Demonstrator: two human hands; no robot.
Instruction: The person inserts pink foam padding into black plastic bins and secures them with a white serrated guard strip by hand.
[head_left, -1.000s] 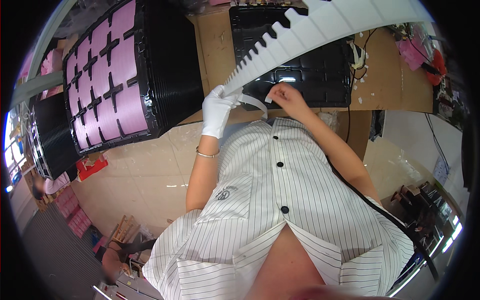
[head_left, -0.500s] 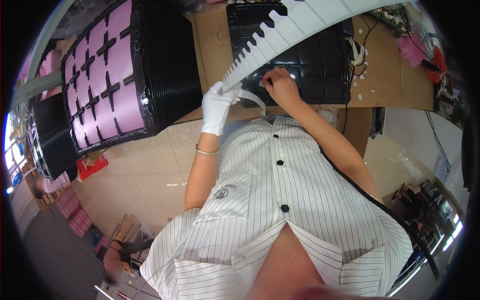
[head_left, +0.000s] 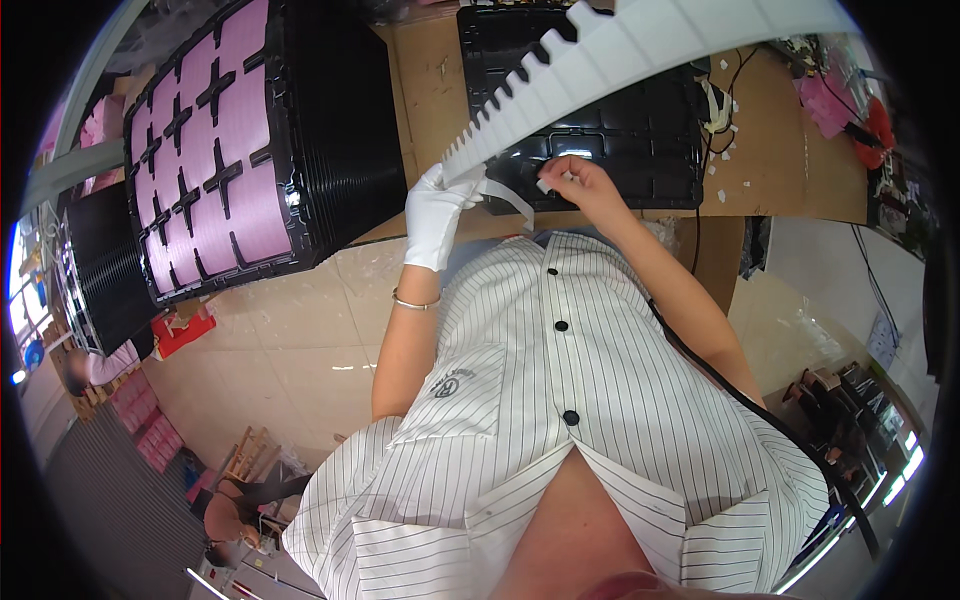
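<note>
My left hand (head_left: pixel 434 222), in a white glove, is closed on the near end of a long white strip (head_left: pixel 600 90). Tooth-like tabs run along one edge of the strip, which rises to the upper right across the view. Below the glove a narrow white tail (head_left: pixel 515 203) curls downward. To the right my bare right hand (head_left: pixel 588 188) pinches a small white piece (head_left: pixel 545 184) between its fingertips, apart from the strip. Under the hand lies a black moulded plastic tray (head_left: pixel 640 165), partly covered by the strip.
At the left stands a tall stack of black trays (head_left: pixel 345 150) with pink sheets (head_left: pixel 195 150) on one face. White scraps (head_left: pixel 733 130) and dark cables lie on the brown cardboard (head_left: pixel 790 165) at right. Another person (head_left: pixel 232 515) is at the lower left.
My right hand has moved slightly right and nearer to me, and the small white piece shows more clearly at its fingers. The strip's far part has shifted a little; my left hand stays put.
</note>
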